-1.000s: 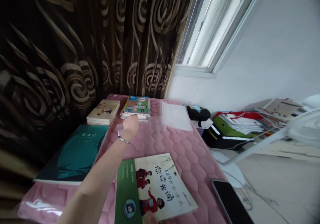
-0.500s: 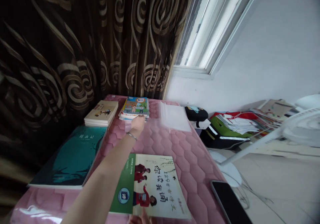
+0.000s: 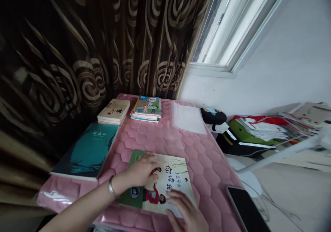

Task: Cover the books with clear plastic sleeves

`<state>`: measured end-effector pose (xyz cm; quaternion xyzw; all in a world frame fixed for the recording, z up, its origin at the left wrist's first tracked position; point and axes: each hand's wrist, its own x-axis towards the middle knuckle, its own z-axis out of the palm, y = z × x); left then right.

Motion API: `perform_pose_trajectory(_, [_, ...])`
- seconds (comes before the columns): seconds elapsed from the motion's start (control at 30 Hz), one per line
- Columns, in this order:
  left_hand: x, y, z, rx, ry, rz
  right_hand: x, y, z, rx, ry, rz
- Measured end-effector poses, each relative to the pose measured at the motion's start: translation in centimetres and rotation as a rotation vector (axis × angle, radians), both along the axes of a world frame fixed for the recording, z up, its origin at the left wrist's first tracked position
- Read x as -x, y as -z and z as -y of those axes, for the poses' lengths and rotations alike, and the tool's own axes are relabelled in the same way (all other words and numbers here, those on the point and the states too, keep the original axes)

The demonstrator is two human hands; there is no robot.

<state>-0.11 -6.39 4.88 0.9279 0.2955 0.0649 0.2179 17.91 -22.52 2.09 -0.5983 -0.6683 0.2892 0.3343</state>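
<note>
A green and cream book [image 3: 165, 177] with figures in red on its cover lies in front of me. My left hand [image 3: 141, 170], with a bracelet at the wrist, is over the upper left part of the book, fingers apart and slightly blurred. Spread over the book's lower right corner are the fingers of my right hand [image 3: 184, 208]. Neither hand grips anything; whether the fingertips press on the cover I cannot tell. Beyond the book, a clear plastic sheet [image 3: 157, 132] lies faintly visible on the pink quilted surface [image 3: 207, 177].
At left is a teal book [image 3: 90, 152], with a stack of beige books [image 3: 113, 111] behind it. A stack of colourful textbooks [image 3: 146, 108] and whitish plastic sheets [image 3: 190, 118] lie at the back. A phone [image 3: 245, 208] rests near the right edge, beside a white fan [image 3: 284, 149].
My left hand has drawn back from near the textbook stack to over the green and cream book. My right hand has come up from the bottom edge onto the book. The view has shifted slightly.
</note>
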Motion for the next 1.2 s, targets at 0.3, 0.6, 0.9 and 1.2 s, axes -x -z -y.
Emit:
perform_pose_trajectory(0.3, [5.1,1.5,2.7,0.285,0.169,-0.159,-3.3,0.2,-1.6,0.265,-0.230,0.481])
perform_pose_trajectory(0.6, [5.2,1.7,2.4,0.272,0.184,-0.133,-2.8,-2.0,-2.3,0.352,-0.222,0.509])
perform_pose_trajectory(0.9, [4.9,0.0,1.8,0.351,0.200,-0.194,-3.0,-3.9,-3.0,0.372,-0.257,0.509])
perform_pose_trajectory(1.2, [6.8,-2.4,-0.3,0.448,-0.068,0.069,-3.9,-5.2,-3.7,0.190,-0.169,0.453])
